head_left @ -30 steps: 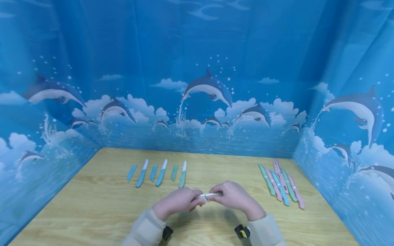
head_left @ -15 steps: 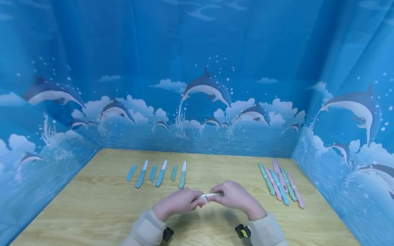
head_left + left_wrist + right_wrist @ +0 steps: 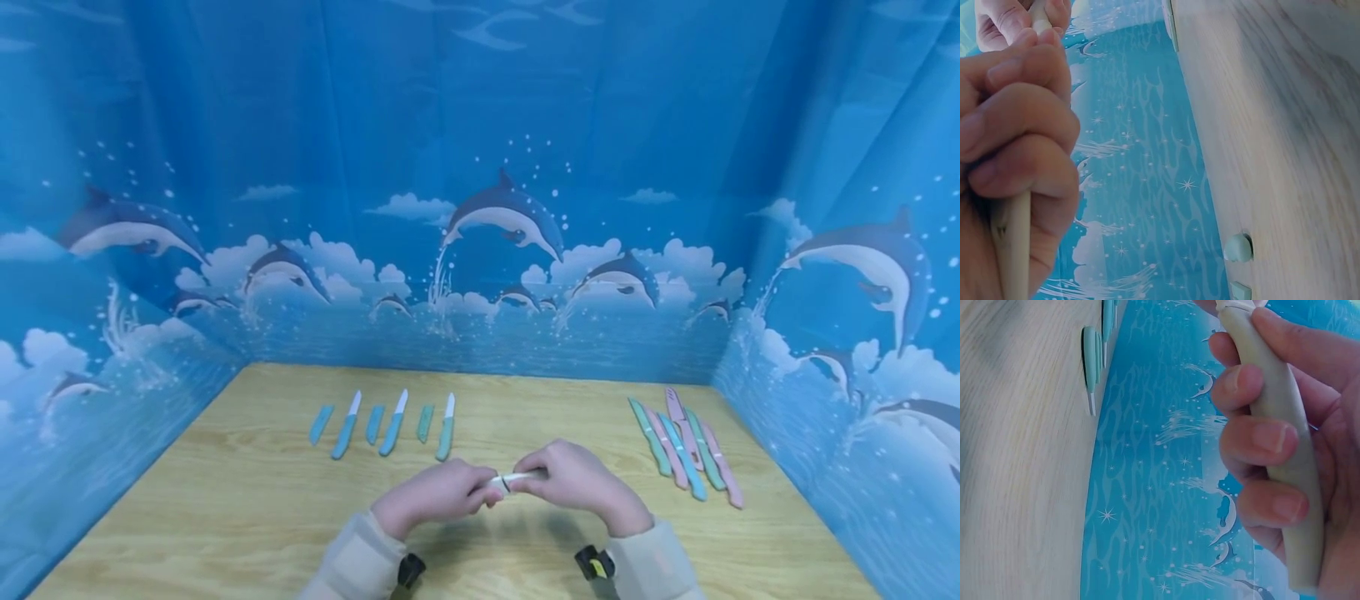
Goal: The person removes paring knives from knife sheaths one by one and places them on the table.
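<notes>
My right hand (image 3: 577,479) grips the pale cream handle of a knife (image 3: 1282,425), fingers curled round it in the right wrist view. Its blade is hidden. With my left hand (image 3: 438,492) I hold the pale sheath (image 3: 1015,250) at the knife's other end, fingers folded over it. The two hands meet close together above the front middle of the table, and a thin dark line shows between sheath and handle in the head view.
Left on the wooden table (image 3: 225,492) lie bare-bladed knives, two blue (image 3: 345,435) and one green (image 3: 445,437), each beside its sheath (image 3: 321,423). Several green, pink and blue knives (image 3: 682,458) are bunched at the right. A dolphin-print curtain (image 3: 480,333) borders the table.
Both hands keep their grip on the knife and sheath, shifting only very slightly to the right. The knives on the table have not moved.
</notes>
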{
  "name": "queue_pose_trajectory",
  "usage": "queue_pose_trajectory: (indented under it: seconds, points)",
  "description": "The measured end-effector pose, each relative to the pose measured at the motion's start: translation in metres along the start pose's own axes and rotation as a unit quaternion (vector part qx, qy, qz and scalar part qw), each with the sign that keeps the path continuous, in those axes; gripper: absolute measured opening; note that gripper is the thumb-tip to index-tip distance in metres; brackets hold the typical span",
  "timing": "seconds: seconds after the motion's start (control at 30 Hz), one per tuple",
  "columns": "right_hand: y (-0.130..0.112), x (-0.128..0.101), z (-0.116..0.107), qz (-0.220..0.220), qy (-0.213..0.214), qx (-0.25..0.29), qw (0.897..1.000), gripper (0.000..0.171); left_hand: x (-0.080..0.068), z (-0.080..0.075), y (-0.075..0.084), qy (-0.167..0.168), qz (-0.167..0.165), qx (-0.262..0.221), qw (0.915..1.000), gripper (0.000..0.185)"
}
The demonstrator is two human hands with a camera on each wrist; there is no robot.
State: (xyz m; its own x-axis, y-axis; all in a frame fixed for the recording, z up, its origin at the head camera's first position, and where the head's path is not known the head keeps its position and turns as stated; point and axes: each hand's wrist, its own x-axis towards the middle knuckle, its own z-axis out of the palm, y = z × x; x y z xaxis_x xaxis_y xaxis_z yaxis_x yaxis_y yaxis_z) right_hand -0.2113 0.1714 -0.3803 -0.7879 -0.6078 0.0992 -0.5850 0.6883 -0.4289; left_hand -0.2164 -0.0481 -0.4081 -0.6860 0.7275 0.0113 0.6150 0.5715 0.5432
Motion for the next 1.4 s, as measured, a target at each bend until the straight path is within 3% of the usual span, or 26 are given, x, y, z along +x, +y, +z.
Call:
queue_pose_trajectory:
  seconds: [0.23,0.63,0.87,1.4]
  points:
    - [0.0003,0.003,0.003,0.002,0.0,0.0,1.0,0.023,-0.0011,-0.0005,-0.0028,0.01,0.002,0.002,0.9999,0.026]
    - [0.0006,0.0042,0.002,0.017,0.0,0.002,1.0,0.025,0.0023,-0.002,-0.0082,0.0,0.0,-0.01,0.9999,0.025]
    - [0.0021,0.0045,0.0028,0.001,-0.012,0.0,1.0,0.024,0.002,0.0022,-0.0085,-0.019,-0.005,-0.015,0.9997,0.025]
    - [0.0057,0.0027,0.004,0.009,-0.017,0.016,1.0,0.023,0.0032,0.0024,-0.0072,-0.022,-0.007,-0.024,0.9994,0.025]
